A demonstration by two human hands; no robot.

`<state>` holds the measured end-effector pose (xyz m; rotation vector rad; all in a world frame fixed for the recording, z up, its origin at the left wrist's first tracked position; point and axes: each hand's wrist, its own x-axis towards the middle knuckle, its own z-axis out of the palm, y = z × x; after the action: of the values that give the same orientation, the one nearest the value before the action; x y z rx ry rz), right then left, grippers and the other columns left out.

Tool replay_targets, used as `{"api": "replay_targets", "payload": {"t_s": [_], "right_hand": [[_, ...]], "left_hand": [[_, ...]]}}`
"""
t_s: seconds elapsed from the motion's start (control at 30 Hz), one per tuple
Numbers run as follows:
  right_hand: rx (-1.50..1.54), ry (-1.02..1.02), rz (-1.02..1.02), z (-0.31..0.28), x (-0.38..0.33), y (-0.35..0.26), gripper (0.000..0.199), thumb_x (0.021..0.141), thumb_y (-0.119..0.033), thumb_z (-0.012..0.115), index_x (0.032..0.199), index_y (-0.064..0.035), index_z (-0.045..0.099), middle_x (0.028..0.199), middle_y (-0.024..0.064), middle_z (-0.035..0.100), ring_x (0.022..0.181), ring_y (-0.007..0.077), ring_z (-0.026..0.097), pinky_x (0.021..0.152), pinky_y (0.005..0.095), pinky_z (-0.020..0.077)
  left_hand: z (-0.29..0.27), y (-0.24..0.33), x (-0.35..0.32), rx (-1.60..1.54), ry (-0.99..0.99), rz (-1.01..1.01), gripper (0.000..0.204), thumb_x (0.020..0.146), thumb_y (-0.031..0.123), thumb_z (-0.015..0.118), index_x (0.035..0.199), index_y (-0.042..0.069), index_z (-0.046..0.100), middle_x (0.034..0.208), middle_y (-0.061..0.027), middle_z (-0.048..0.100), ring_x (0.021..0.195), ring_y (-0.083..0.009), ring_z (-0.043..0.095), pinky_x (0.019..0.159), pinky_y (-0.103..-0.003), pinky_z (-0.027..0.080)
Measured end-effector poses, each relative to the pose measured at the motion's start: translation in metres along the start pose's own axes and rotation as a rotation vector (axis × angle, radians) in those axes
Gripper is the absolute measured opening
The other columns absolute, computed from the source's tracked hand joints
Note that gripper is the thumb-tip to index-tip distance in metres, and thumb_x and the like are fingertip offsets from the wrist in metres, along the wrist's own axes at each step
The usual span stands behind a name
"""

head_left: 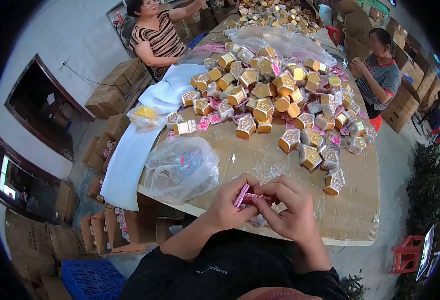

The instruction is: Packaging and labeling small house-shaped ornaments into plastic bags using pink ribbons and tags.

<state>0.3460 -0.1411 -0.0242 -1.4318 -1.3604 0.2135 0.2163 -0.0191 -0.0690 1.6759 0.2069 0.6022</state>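
Just right of the plastic bag (pixel 182 170), the left hand (pixel 227 204) and right hand (pixel 292 207) are pinching a folded pink piece (pixel 241 195) between their fingertips, above the bench's (pixel 330 227) near edge. Farther right of the bag, bare cardboard (pixel 357 185) is leaving room out to the bench's right edge. Beyond the bag, gold boxes (pixel 281 103) are lying heaped.

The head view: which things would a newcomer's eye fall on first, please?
Probably first the big heap of gold boxes, spread over the middle and far part of the table. Then, at the near edge, the left hand and right hand holding a pink patterned piece between them.
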Motion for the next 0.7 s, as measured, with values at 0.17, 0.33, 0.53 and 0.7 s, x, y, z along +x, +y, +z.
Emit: {"api": "replay_targets", "payload": {"t_s": [0.17,0.33,0.53,0.7], "right_hand": [[-0.005,0.003,-0.006,0.0003,-0.0007,0.0001,0.015,0.079,-0.005,0.075,0.091,-0.0034,0.067,0.081,0.0118,0.063,0.07,0.0276,0.065,0.061,0.0355,0.051],[0.011,0.007,-0.006,0.0009,-0.0001,0.0004,0.015,0.078,-0.004,0.074,0.091,-0.003,0.067,0.081,0.012,0.063,0.07,0.0278,0.065,0.061,0.0355,0.0509],[-0.001,0.029,0.012,0.0021,-0.0013,0.0014,0.015,0.077,-0.004,0.074,0.091,-0.0034,0.067,0.08,0.0107,0.062,0.069,0.0253,0.065,0.059,0.0341,0.0501],[-0.09,0.054,0.024,0.0036,-0.0021,0.0018,0.015,0.075,-0.001,0.075,0.089,-0.0023,0.068,0.076,0.0083,0.061,0.062,0.0172,0.058,0.056,0.0285,0.0463]], "left_hand": [[-0.0007,-0.0053,-0.0005,0.009,0.0,0.035,0.029,0.077,0.0,0.069,0.101,0.003,0.053,0.085,-0.0035,0.058,0.076,-0.007,0.055,0.065,-0.024,0.046],[0.0013,0.0006,-0.0002,-0.04,0.025,-0.017,0.029,0.076,0.0,0.07,0.1,0.003,0.054,0.085,-0.004,0.058,0.074,-0.0075,0.055,0.065,-0.024,0.045],[0.0003,-0.0017,-0.0002,0.043,0.019,0.027,0.03,0.076,0.001,0.071,0.101,0.003,0.054,0.086,-0.0042,0.057,0.075,-0.0078,0.054,0.064,-0.024,0.045],[0.001,0.0011,-0.0007,0.108,0.021,0.006,0.033,0.076,0.004,0.074,0.103,0.004,0.054,0.087,-0.0056,0.057,0.075,-0.0108,0.055,0.066,-0.026,0.046]]}}
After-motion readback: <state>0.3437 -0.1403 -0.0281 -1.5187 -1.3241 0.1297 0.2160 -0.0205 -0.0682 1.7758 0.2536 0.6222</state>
